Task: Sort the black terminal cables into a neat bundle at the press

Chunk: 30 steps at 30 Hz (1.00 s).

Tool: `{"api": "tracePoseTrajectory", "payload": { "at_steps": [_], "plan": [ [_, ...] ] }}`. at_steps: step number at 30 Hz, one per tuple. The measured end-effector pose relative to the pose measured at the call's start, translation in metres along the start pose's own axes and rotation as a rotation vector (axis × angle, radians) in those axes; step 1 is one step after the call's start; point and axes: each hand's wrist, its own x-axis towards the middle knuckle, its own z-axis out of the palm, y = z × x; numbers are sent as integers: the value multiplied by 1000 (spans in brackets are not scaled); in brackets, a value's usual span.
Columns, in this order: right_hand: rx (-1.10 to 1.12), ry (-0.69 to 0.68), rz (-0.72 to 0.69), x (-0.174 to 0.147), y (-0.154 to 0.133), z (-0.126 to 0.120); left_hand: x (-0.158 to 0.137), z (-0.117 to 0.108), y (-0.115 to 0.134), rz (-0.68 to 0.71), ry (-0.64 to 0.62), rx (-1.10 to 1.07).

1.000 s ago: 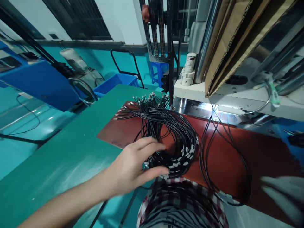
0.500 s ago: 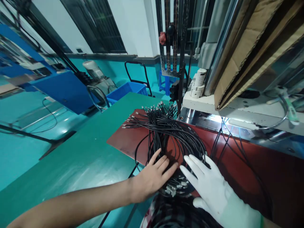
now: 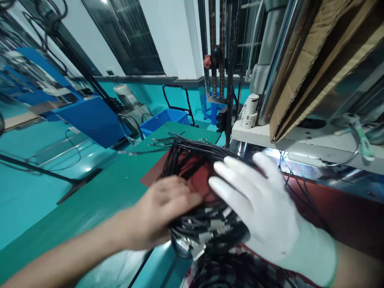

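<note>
Your left grip (image 3: 160,212) clasps black cables (image 3: 204,220) at frame centre, which could tangle if your straight-fingered right grip (image 3: 261,204) slips.

I have changed the left hand (image 3: 163,212) from spread fingers to fingers curled on the cable bundle (image 3: 207,230), at the near-left edge of the red mat (image 3: 354,220). I have brought the gloved right hand (image 3: 258,200) from the mat's right end onto the bundle, and several cable ends (image 3: 127,153) now extend past the mat's left edge.
</note>
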Motion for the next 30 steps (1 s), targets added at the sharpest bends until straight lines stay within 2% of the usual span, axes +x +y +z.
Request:
{"api": "tracePoseTrajectory", "payload": {
  "at_steps": [3,4,6,9,12,14,18,21,23,24,27,30],
  "plan": [
    [200,-270,-124,-17,-4,31,-23,45,11,-193,-257,-74],
    [259,-353,-175,-22,-6,44,-29,60,12,-207,-304,-90],
    [373,-436,-223,-28,-10,63,-40,80,12,-214,-324,-108],
    [478,-520,-293,-21,-12,72,-46,87,11,-250,-282,-117],
    [436,-631,-350,-9,-9,65,-41,76,10,-284,-302,-157],
    [452,-569,-306,-3,-3,55,-35,62,7,-292,-316,-238],
    [670,-315,-133,0,13,27,-22,22,-15,-279,-254,-340],
    [760,-285,-18,-2,22,4,-14,1,-34,-103,-337,-415],
    [791,-317,80,-6,25,-6,-7,5,-40,3,-378,-468],
    [811,-339,139,-8,24,-9,-4,12,-41,13,-347,-482],
    [853,-375,294,-18,21,-10,1,44,-39,-30,-89,-545],
    [878,-333,295,-23,17,-5,-2,63,-39,-28,73,-635]
  ]
}}
